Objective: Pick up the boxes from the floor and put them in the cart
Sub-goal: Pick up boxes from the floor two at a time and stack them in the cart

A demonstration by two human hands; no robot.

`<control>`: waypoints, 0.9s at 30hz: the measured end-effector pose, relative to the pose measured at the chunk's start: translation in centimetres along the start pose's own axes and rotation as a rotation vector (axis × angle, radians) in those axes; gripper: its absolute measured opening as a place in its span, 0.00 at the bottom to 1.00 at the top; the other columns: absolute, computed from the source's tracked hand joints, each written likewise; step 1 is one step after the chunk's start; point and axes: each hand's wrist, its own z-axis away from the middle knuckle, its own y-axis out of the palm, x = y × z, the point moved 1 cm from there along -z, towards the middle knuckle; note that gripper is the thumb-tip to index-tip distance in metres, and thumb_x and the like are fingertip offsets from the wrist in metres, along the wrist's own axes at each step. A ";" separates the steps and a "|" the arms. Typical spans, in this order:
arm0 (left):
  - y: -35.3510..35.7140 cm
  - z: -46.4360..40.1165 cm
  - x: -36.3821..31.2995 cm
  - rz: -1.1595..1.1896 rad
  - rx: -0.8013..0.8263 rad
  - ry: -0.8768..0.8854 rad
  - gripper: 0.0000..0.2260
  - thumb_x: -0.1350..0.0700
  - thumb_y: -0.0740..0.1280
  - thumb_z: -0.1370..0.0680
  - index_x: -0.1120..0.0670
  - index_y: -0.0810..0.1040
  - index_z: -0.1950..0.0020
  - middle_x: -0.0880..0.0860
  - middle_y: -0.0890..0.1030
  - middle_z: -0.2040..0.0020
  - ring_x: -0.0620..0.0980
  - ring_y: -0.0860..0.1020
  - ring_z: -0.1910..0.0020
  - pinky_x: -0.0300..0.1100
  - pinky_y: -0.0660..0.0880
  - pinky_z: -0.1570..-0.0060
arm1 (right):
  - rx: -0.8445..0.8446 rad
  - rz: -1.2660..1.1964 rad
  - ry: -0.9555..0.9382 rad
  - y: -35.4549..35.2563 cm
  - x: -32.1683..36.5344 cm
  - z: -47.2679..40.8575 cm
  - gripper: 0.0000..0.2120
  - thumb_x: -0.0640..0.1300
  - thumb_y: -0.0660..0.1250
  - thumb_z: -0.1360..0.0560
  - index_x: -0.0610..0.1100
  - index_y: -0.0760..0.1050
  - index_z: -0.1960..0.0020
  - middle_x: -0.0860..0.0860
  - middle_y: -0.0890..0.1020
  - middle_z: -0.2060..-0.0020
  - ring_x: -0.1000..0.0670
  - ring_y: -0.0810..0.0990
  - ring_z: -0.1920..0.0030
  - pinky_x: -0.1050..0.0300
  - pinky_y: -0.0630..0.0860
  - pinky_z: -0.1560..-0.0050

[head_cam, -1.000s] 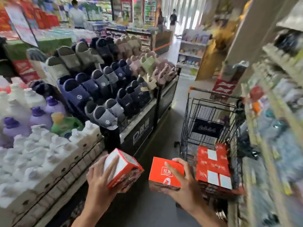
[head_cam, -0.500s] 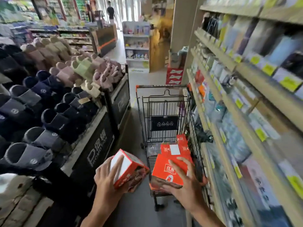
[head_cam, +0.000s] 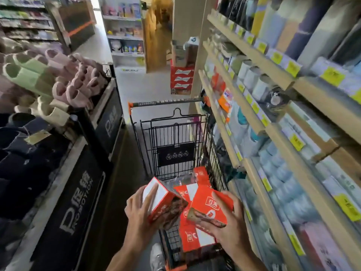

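A: What has changed in the last second?

B: Both boxes have moved from beside the black wire shopping cart (head_cam: 172, 141) to over its near end. On the left, the promotion stand of foam slippers (head_cam: 64, 89) has slid back in the view. The left hand (head_cam: 140, 210) curls round a tilted red-and-white cardboard box (head_cam: 162, 200); the right hand (head_cam: 228, 225) grips a second red cardboard box (head_cam: 210, 208) from beneath, thumb over the top.

A: So what does that mean for the job?

B: I judge the carrying is done and only the lowering is left. Several red boxes already in the basket (head_cam: 193, 231) lie under the two held ones.

A: Any room to work in?

B: The basket's far half looks free. The cart's right side stands just beside the wooden store shelves (head_cam: 254, 122), so I'd keep the right elbow in. The cart's near rim is mostly hidden by the hands.
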 end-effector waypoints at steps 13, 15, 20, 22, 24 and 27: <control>9.0 -17.5 9.0 0.087 0.097 -0.211 0.39 0.30 0.62 0.28 0.44 0.60 0.21 0.53 0.64 0.27 0.55 0.61 0.31 0.52 0.58 0.36 | -0.072 0.013 0.228 8.5 -4.8 -15.1 0.41 0.58 0.78 0.33 0.55 0.67 0.23 0.53 0.63 0.28 0.52 0.66 0.27 0.54 0.72 0.35; 11.1 -19.4 10.0 0.081 0.087 -0.266 0.38 0.31 0.63 0.28 0.44 0.60 0.21 0.54 0.64 0.28 0.56 0.62 0.32 0.52 0.58 0.37 | -0.087 0.033 0.238 9.8 -6.5 -17.0 0.39 0.58 0.76 0.32 0.51 0.70 0.24 0.48 0.65 0.29 0.48 0.67 0.28 0.56 0.69 0.32; 16.0 -23.3 11.9 0.118 0.042 -0.359 0.37 0.41 0.71 0.25 0.43 0.58 0.20 0.55 0.63 0.28 0.56 0.60 0.31 0.55 0.59 0.34 | -0.091 0.041 0.298 14.0 -11.6 -21.9 0.39 0.50 0.79 0.30 0.48 0.68 0.23 0.46 0.65 0.30 0.48 0.66 0.29 0.58 0.69 0.34; 17.8 -24.5 12.7 0.139 0.015 -0.380 0.38 0.48 0.74 0.25 0.45 0.59 0.20 0.56 0.63 0.28 0.55 0.59 0.30 0.49 0.56 0.34 | -0.095 0.037 0.311 16.1 -13.9 -23.8 0.38 0.48 0.79 0.29 0.49 0.67 0.23 0.46 0.64 0.30 0.48 0.66 0.28 0.63 0.69 0.35; 19.8 -25.3 14.2 0.138 -0.012 -0.418 0.39 0.51 0.75 0.25 0.45 0.59 0.20 0.56 0.62 0.28 0.55 0.58 0.29 0.46 0.55 0.34 | -0.106 0.001 0.329 18.5 -16.3 -25.4 0.38 0.46 0.78 0.28 0.50 0.66 0.22 0.46 0.63 0.29 0.48 0.66 0.28 0.71 0.65 0.36; 22.4 -25.5 16.4 0.095 -0.038 -0.477 0.38 0.46 0.73 0.26 0.44 0.59 0.20 0.55 0.62 0.28 0.55 0.58 0.29 0.51 0.57 0.32 | -0.150 -0.069 0.384 22.2 -19.4 -26.8 0.36 0.44 0.77 0.27 0.47 0.67 0.23 0.42 0.63 0.30 0.60 0.62 0.31 0.82 0.59 0.39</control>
